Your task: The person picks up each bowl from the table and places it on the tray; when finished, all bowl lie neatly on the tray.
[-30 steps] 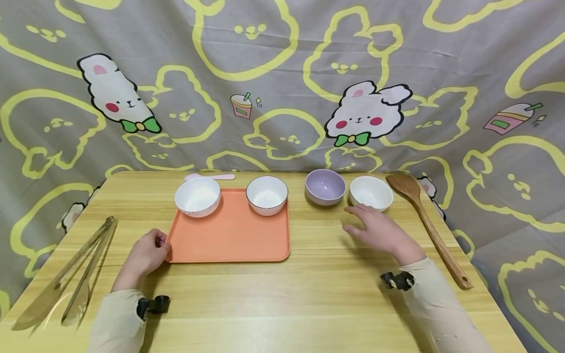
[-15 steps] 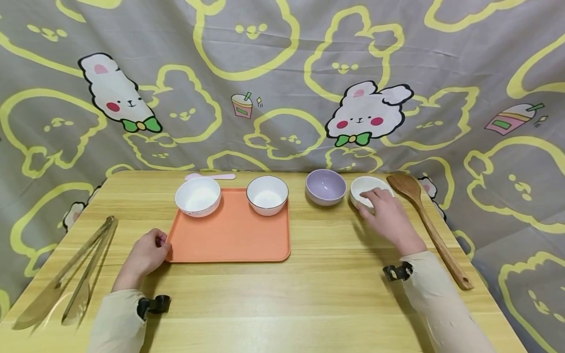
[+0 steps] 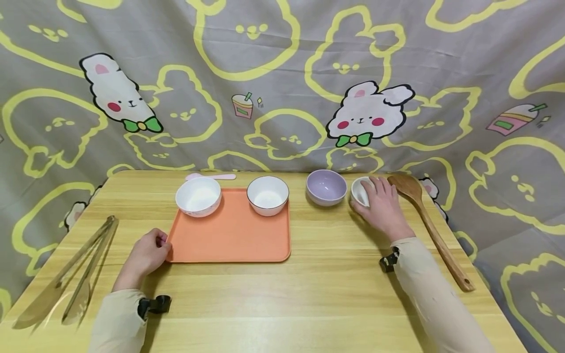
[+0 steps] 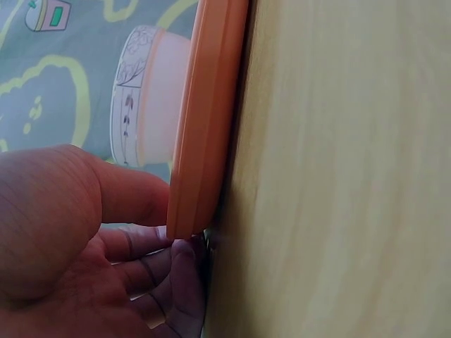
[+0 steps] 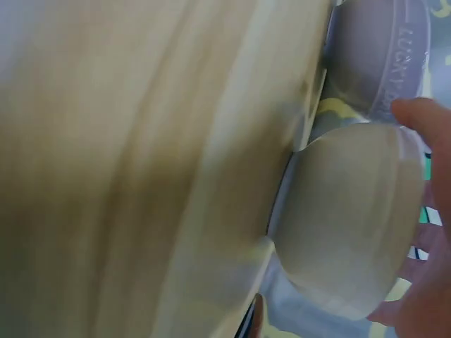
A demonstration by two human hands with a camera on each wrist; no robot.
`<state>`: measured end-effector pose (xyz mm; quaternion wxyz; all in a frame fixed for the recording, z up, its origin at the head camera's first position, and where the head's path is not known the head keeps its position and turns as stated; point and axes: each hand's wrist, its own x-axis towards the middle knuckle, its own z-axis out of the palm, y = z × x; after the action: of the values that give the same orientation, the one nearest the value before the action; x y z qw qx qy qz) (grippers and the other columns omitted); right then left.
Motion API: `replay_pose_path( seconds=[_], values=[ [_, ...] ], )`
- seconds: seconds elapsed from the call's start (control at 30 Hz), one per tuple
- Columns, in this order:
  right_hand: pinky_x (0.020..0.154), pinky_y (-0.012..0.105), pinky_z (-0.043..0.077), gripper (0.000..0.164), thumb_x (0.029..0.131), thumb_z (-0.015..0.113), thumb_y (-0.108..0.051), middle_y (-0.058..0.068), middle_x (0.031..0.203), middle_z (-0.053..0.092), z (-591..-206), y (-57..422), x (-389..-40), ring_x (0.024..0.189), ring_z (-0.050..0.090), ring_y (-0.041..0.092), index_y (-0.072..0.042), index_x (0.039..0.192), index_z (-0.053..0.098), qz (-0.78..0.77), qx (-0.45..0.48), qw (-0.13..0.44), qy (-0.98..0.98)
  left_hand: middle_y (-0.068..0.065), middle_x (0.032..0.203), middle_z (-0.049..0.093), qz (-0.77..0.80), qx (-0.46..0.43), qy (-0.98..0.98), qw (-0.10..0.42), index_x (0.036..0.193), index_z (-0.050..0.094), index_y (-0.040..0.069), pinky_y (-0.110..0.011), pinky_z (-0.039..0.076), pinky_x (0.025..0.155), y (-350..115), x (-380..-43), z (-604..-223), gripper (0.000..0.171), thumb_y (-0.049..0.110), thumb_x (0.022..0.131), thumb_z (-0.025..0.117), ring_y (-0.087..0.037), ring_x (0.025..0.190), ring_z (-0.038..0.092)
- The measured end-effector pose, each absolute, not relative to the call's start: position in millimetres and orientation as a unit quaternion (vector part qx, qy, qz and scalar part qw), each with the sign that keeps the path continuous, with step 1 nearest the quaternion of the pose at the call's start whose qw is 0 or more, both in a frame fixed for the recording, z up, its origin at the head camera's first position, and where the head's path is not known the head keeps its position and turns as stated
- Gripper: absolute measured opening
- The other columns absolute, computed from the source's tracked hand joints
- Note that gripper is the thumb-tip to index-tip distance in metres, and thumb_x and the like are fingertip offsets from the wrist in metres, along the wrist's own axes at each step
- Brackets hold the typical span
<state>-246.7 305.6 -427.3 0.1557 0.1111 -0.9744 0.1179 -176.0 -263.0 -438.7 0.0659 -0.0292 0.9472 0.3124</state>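
Note:
My left hand (image 3: 147, 251) holds the near left corner of an orange tray (image 3: 229, 240). In the left wrist view, the thumb (image 4: 134, 193) meets the tray's rim from above and curled fingers lie at its underside. A white bowl with a patterned outside (image 3: 198, 197) and a white bowl with a dark rim (image 3: 268, 196) stand on the tray's far corners. On the right, my right hand (image 3: 385, 206) spans a white bowl (image 3: 359, 192), covering much of it. The right wrist view shows the thumb (image 5: 419, 116) at this bowl's (image 5: 345, 218) rim, with fingers around the opposite side.
A purple bowl (image 3: 326, 188) stands just left of the bowl under my right hand. A wooden spatula (image 3: 430, 228) lies along the table's right edge. Tongs (image 3: 84, 274) lie at the left, and a pink spoon (image 3: 212, 176) behind the tray. A patterned curtain (image 3: 282, 88) hangs behind.
My right hand has moved from in front of the white bowl up over it, and its thumb and fingers now grip it. The left hand and tray have stayed put.

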Motion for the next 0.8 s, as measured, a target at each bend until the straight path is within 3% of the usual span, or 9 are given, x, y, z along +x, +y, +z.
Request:
replay_pose_path(
  seconds=[0.13, 0.3, 0.4, 0.63, 0.8],
  values=[
    [0.101, 0.076, 0.002, 0.079, 0.088, 0.068, -0.045, 0.026, 0.15, 0.028, -425, 306, -255, 0.139, 0.016, 0.046, -0.005, 0.148, 0.036, 0.102, 0.091, 0.122, -0.983, -0.015, 0.087, 0.053, 0.314, -0.028, 0.947, 0.066, 0.102, 0.049, -0.005, -0.035, 0.039, 0.064, -263, -176, -439, 0.016, 0.009, 0.095, 0.05, -0.029, 0.079, 0.051],
    [0.096, 0.079, -0.004, 0.089, 0.088, 0.064, -0.054, 0.026, 0.156, 0.013, -416, 306, -263, 0.141, 0.0, 0.053, -0.01, 0.155, 0.025, 0.094, 0.066, 0.036, -0.993, -0.015, 0.088, 0.053, 0.314, -0.03, 0.947, 0.067, 0.102, 0.049, -0.005, -0.036, 0.039, 0.064, -264, -175, -439, 0.016, 0.009, 0.095, 0.051, -0.03, 0.079, 0.051],
    [0.095, 0.08, -0.002, 0.091, 0.088, 0.062, -0.058, 0.027, 0.157, 0.007, -414, 307, -268, 0.139, -0.003, 0.056, -0.012, 0.156, 0.023, 0.093, 0.058, -0.004, -0.994, -0.015, 0.088, 0.053, 0.313, -0.029, 0.947, 0.066, 0.102, 0.049, -0.005, -0.036, 0.039, 0.064, -264, -175, -439, 0.016, 0.009, 0.095, 0.051, -0.03, 0.079, 0.051],
    [0.093, 0.08, 0.016, 0.087, 0.089, 0.058, -0.057, 0.029, 0.155, 0.009, -409, 307, -273, 0.136, 0.007, 0.059, -0.015, 0.157, 0.021, 0.09, 0.046, -0.057, -0.993, -0.015, 0.088, 0.054, 0.313, -0.032, 0.947, 0.066, 0.102, 0.05, -0.006, -0.035, 0.04, 0.064, -264, -176, -440, 0.016, 0.008, 0.094, 0.05, -0.029, 0.078, 0.052],
    [0.089, 0.082, 0.018, 0.087, 0.088, 0.061, -0.054, 0.031, 0.153, 0.01, -403, 307, -272, 0.132, 0.012, 0.06, -0.014, 0.156, 0.024, 0.099, 0.042, -0.074, -0.992, -0.015, 0.088, 0.053, 0.315, -0.031, 0.946, 0.067, 0.102, 0.049, -0.006, -0.036, 0.04, 0.064, -264, -175, -439, 0.017, 0.009, 0.095, 0.051, -0.029, 0.079, 0.051]
  ],
)
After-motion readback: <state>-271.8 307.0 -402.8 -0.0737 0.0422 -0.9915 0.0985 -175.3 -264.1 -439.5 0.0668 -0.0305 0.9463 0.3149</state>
